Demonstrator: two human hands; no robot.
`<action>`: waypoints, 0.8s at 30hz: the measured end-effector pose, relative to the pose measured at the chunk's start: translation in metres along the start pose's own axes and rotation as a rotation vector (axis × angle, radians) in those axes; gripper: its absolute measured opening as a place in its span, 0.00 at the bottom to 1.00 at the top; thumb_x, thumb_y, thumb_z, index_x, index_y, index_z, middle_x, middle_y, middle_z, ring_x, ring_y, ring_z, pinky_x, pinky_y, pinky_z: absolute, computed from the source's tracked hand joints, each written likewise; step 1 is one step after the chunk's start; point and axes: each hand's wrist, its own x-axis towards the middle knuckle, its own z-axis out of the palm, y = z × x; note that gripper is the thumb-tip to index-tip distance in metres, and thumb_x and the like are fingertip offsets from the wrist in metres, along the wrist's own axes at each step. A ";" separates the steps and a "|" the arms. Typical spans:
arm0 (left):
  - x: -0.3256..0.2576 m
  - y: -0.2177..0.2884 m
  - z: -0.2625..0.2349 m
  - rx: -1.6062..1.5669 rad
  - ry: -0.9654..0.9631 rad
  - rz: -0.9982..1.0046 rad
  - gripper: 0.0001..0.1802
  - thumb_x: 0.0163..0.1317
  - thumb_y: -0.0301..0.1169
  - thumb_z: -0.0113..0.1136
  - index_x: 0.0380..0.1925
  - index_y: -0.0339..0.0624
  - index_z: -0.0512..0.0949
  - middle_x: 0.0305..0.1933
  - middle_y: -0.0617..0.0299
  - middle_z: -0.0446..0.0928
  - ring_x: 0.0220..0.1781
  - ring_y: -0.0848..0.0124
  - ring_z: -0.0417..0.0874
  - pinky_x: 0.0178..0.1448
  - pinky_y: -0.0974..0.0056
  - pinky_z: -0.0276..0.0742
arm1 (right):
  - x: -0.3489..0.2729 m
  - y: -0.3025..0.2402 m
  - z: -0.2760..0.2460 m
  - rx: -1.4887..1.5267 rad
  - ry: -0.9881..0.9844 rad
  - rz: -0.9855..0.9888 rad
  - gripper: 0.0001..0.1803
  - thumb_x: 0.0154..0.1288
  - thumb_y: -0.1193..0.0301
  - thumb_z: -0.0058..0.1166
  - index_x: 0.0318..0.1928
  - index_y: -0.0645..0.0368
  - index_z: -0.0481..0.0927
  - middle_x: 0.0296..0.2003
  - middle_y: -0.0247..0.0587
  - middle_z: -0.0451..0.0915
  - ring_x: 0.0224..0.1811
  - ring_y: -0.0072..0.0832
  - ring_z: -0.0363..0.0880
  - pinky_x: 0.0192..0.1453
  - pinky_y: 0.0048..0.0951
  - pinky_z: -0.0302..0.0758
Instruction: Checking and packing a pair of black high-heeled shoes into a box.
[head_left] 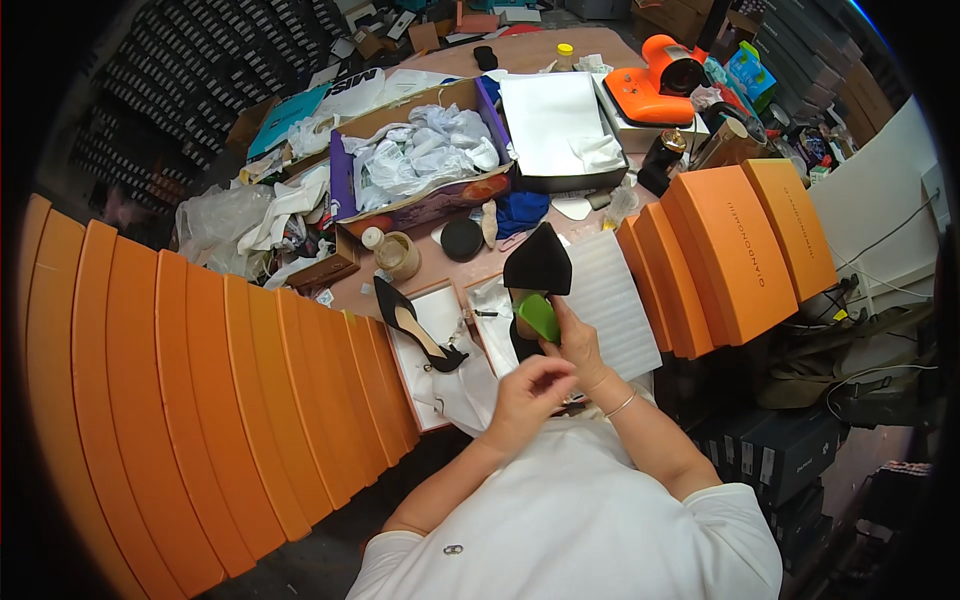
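Observation:
A black shoe (538, 262) stands tilted with its pointed toe up in front of me, above a white-lined box. Against it my right hand (578, 348) grips a green, smooth block-like piece (540, 317); whether these fingers also hold the shoe is hidden. My left hand (532, 398) is curled closed just below, close to the right wrist, and what its fingers hold, if anything, cannot be made out. Left of the hands, a second black pointed shoe (418, 330) with a thin heel lies on white paper in an open box (407, 375).
Orange shoe boxes line up at left (205, 390) and right (725, 255). White foam sheet (605, 300) lies beside the shoe. Beyond are a jar (398, 256), a black round tin (462, 240), a purple carton (345, 185) of crumpled paper and an orange machine (650, 85).

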 end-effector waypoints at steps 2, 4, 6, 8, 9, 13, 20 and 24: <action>-0.011 -0.005 0.007 0.340 -0.177 0.218 0.13 0.60 0.25 0.64 0.45 0.37 0.78 0.38 0.64 0.79 0.36 0.76 0.79 0.37 0.71 0.76 | 0.000 0.002 -0.003 0.050 0.004 0.039 0.38 0.50 0.80 0.59 0.64 0.66 0.61 0.45 0.62 0.78 0.41 0.56 0.80 0.42 0.41 0.78; -0.022 -0.027 0.005 0.435 -0.368 0.335 0.15 0.59 0.26 0.64 0.47 0.38 0.78 0.41 0.64 0.79 0.37 0.74 0.80 0.38 0.70 0.77 | 0.005 0.003 -0.015 0.086 0.051 0.046 0.37 0.53 0.79 0.59 0.64 0.68 0.61 0.44 0.61 0.78 0.40 0.54 0.81 0.41 0.39 0.78; -0.028 -0.017 -0.008 0.233 -0.412 0.009 0.15 0.59 0.25 0.63 0.47 0.37 0.78 0.41 0.63 0.79 0.37 0.74 0.80 0.38 0.71 0.76 | 0.008 0.006 -0.028 0.120 0.088 0.104 0.34 0.57 0.78 0.58 0.63 0.69 0.60 0.41 0.58 0.79 0.39 0.50 0.82 0.40 0.36 0.78; -0.038 -0.018 -0.031 -0.116 -0.352 -0.365 0.15 0.67 0.36 0.58 0.44 0.36 0.79 0.39 0.63 0.78 0.35 0.75 0.79 0.36 0.72 0.74 | 0.012 -0.001 -0.036 0.144 0.116 0.099 0.34 0.58 0.78 0.58 0.63 0.69 0.60 0.40 0.57 0.79 0.39 0.49 0.82 0.40 0.35 0.78; -0.035 -0.033 -0.046 -0.252 -0.256 -0.409 0.19 0.68 0.43 0.54 0.44 0.36 0.79 0.38 0.64 0.78 0.34 0.75 0.79 0.35 0.72 0.73 | 0.014 -0.007 -0.041 0.156 0.130 0.097 0.33 0.58 0.78 0.58 0.63 0.69 0.60 0.40 0.56 0.80 0.39 0.49 0.82 0.40 0.35 0.78; -0.011 -0.055 -0.068 -0.622 0.088 -0.600 0.40 0.67 0.66 0.33 0.47 0.39 0.76 0.35 0.66 0.77 0.33 0.74 0.79 0.33 0.71 0.70 | 0.016 -0.026 -0.040 0.225 -0.114 -0.071 0.32 0.51 0.77 0.62 0.57 0.65 0.65 0.34 0.55 0.78 0.35 0.55 0.79 0.35 0.43 0.76; -0.012 -0.091 -0.085 -1.079 -0.382 -0.481 0.21 0.70 0.47 0.49 0.56 0.49 0.69 0.57 0.62 0.74 0.60 0.66 0.76 0.63 0.58 0.75 | 0.025 -0.060 -0.025 0.276 -0.509 -0.479 0.37 0.50 0.73 0.65 0.63 0.53 0.67 0.41 0.40 0.80 0.39 0.39 0.81 0.39 0.35 0.78; -0.012 -0.061 -0.048 -1.031 0.232 -0.617 0.22 0.70 0.50 0.45 0.54 0.49 0.71 0.57 0.59 0.74 0.60 0.60 0.75 0.63 0.46 0.73 | 0.032 -0.055 -0.036 -0.010 -0.508 -0.323 0.42 0.52 0.68 0.65 0.68 0.53 0.61 0.47 0.41 0.76 0.38 0.41 0.80 0.38 0.35 0.78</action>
